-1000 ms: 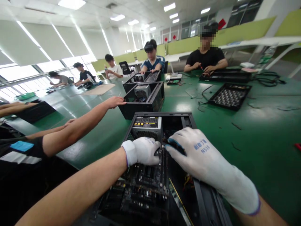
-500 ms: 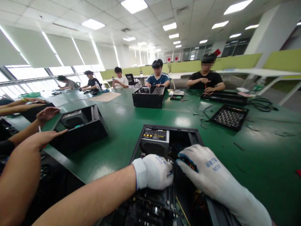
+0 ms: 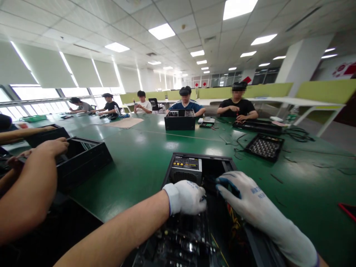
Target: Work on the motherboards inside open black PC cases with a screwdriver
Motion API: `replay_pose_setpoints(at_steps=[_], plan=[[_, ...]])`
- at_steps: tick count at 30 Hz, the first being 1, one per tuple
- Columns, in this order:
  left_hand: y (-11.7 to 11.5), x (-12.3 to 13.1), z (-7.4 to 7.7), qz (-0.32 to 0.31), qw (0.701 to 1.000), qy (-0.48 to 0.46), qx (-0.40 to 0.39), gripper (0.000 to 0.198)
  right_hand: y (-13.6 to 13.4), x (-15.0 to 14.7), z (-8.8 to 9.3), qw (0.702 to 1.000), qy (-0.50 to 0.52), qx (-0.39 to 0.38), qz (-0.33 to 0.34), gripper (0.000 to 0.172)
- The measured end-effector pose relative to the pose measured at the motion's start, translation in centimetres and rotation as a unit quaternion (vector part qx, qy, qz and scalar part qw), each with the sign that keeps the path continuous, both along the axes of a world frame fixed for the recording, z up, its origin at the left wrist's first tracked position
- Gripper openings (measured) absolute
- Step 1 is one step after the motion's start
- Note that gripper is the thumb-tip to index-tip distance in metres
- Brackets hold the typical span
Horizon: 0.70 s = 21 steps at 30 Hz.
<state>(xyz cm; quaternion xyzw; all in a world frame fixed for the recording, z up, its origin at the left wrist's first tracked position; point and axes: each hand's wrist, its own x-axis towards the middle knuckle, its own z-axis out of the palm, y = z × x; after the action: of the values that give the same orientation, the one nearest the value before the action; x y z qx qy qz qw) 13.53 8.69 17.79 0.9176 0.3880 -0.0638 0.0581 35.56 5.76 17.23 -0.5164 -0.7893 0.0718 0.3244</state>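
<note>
Both my hands wear white gloves with blue palms and reach into an open black computer case (image 3: 204, 156). My left hand (image 3: 189, 197) hovers over the motherboard (image 3: 185, 237), its fingers curled and closed; whatever they pinch is hidden. Beside the case's right wall, my right hand (image 3: 241, 191) has thumb and fingertips brought together near a dark part inside. What lies between them is too dark to make out. Yellow and red wires (image 3: 234, 220) hang below that hand. A power supply (image 3: 185, 165) with a black and yellow label occupies the case's far left corner.
On the left, a co-worker's arms (image 3: 41, 174) work at another black case (image 3: 86, 157). Across the green table (image 3: 139, 155) stands a third case (image 3: 180, 122) before a seated person. To the right lie a dark tray (image 3: 265, 146), loose cables (image 3: 299, 135) and a red-edged object (image 3: 347, 211).
My view has tilted up slightly. My right hand's grip has shifted, and the coloured wires now show below it instead of inside it. The co-worker's hands on the left have moved.
</note>
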Motion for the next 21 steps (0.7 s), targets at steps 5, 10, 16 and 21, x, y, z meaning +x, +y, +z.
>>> replay_pose_setpoints(at_steps=[5, 10, 16, 21], plan=[[0.0, -0.4, 1.0, -0.001, 0.999, -0.036, 0.012, 0.031, -2.6, 2.7, -2.4, 0.983, 0.096, -0.065, -0.145, 0.087], [-1.8, -1.2, 2.8, -0.024, 0.995, -0.094, 0.03, 0.02, -4.4, 5.3, -6.0, 0.941, 0.22, -0.227, -0.122, 0.097], [-5.5, -2.9, 3.8, -0.041, 0.989, -0.138, 0.039, 0.017, -5.1, 4.9, -7.1, 0.921, 0.315, -0.228, -0.037, 0.076], [-8.2, -4.8, 3.5, -0.034, 0.988, -0.142, 0.049, 0.012, -5.2, 5.3, -6.7, 0.926, 0.307, -0.212, -0.059, 0.075]])
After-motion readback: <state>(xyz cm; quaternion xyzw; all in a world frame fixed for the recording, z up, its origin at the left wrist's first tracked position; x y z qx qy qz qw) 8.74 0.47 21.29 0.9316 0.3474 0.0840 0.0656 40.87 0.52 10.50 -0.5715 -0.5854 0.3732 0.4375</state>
